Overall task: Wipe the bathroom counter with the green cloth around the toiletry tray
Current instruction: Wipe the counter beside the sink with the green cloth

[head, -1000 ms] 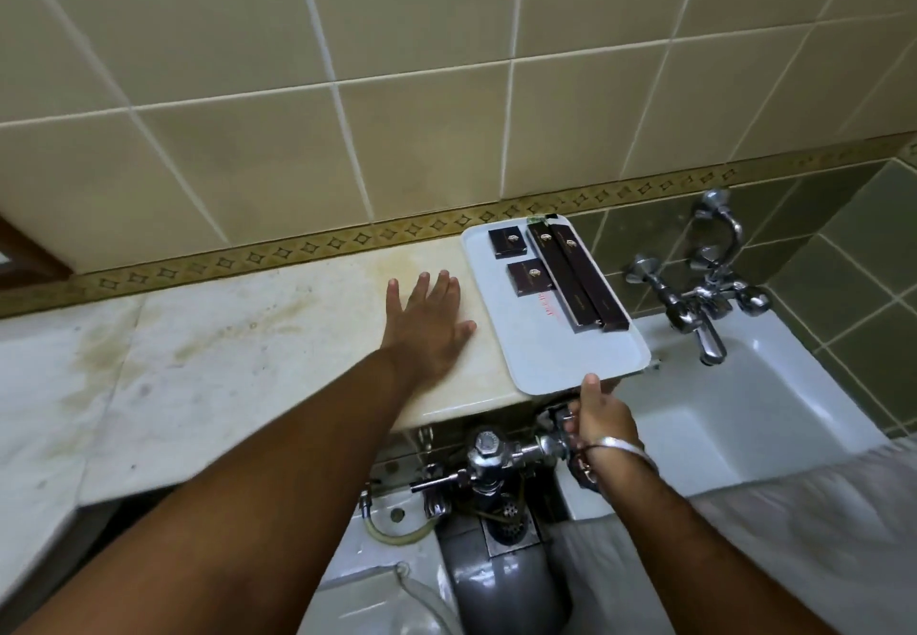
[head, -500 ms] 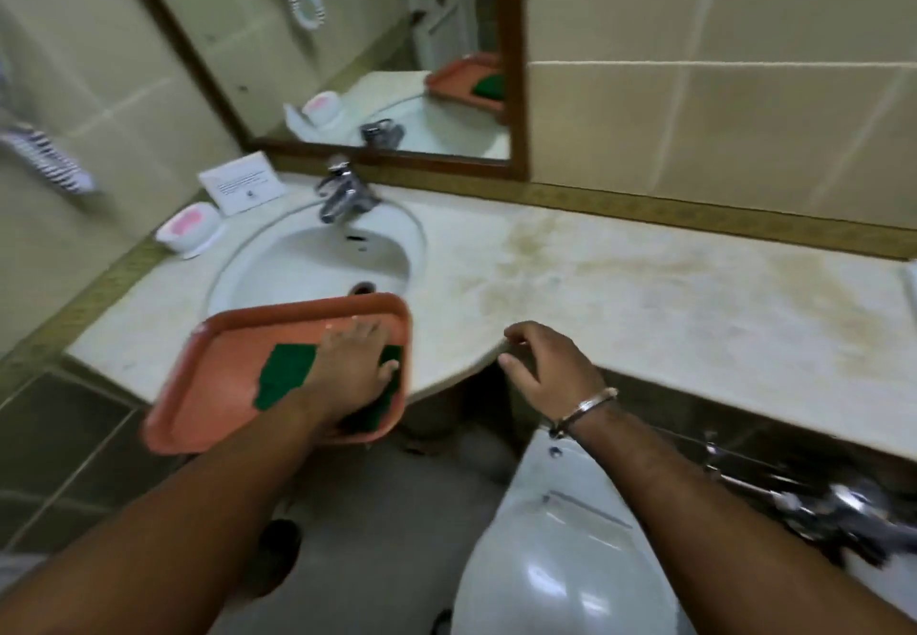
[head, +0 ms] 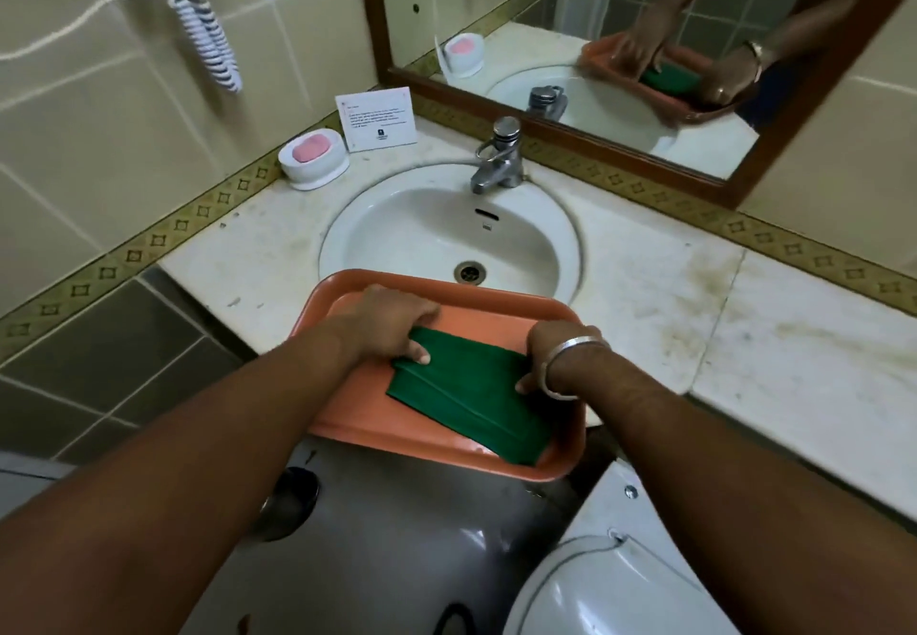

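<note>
A folded green cloth [head: 466,399] lies in an orange tray [head: 347,411] that rests over the front rim of the sink and juts past the counter edge. My left hand [head: 392,322] presses on the cloth's far left corner, fingers curled onto it. My right hand [head: 551,356], with a metal bangle on the wrist, grips the cloth's right edge. The stained marble counter [head: 660,297] stretches to the right. The toiletry tray is out of view.
A white sink [head: 431,237] with a chrome tap [head: 498,158] sits behind the tray. A soap dish with pink soap [head: 312,153] and a white card [head: 379,118] stand at the back left. A mirror [head: 620,49] hangs above. A toilet [head: 620,575] is below right.
The view swung left from the white toiletry tray to the sink. My left hand stayed on the green cloth in the orange tray, and my right hand left the counter edge and took the cloth's right edge.
</note>
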Demonstrator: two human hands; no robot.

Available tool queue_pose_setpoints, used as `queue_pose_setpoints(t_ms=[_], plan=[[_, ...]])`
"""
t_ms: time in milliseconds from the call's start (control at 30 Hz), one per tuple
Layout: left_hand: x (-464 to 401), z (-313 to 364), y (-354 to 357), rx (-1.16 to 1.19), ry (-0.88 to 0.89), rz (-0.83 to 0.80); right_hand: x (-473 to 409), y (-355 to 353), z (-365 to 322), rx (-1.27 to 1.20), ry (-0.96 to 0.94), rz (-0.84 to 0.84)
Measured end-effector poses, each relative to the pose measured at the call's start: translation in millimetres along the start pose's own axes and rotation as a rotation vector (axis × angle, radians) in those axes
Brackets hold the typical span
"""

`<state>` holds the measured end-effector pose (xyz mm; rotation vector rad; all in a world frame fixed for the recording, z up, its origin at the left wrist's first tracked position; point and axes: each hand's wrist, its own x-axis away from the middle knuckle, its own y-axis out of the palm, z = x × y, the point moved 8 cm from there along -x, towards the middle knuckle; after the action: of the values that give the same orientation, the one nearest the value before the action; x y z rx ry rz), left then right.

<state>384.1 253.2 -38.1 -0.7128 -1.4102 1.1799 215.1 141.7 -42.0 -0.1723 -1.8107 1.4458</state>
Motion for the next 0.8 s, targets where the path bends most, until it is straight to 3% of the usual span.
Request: queue_pose_setpoints(t_ms=[133, 333, 433, 500, 600, 733, 800], plan=[[2.4, -7.8, 1.9, 0.413, 0.007, -0.164, 5.5, -2.3, 15.6, -0.678, -0.051, -0.138], [8.7, 19.8, -41.9, 1.484, -0.116, 0.045, 32.4, -2.4, 74.7, -1.891, 0.016, -0.034], [-11.0, 88.0, -38.7, 1.799, -0.163, 0.075, 52.6, 16.4, 100.5, -2.332, 0.081, -0.037], [-26.3, 138.6, -22.8, 1.817, -0.238, 0.055, 68.1, 37.3, 127.5, -2.396, 0.158, 0.044], [-49.1, 205.5, 6.1, 1.707, -0.275, 0.051, 100.0, 69.1, 197.0, -2.197, 0.404, 0.259], [-78.9, 320.3, 47.2, 1.701, -0.255, -0.159, 153.3, 101.2, 318.7, -2.026, 0.670, 0.362], [-90.0, 377.7, 56.6, 1.686, -0.197, -0.259, 180.9, 107.1, 383.8, -1.976, 0.835, 0.556]])
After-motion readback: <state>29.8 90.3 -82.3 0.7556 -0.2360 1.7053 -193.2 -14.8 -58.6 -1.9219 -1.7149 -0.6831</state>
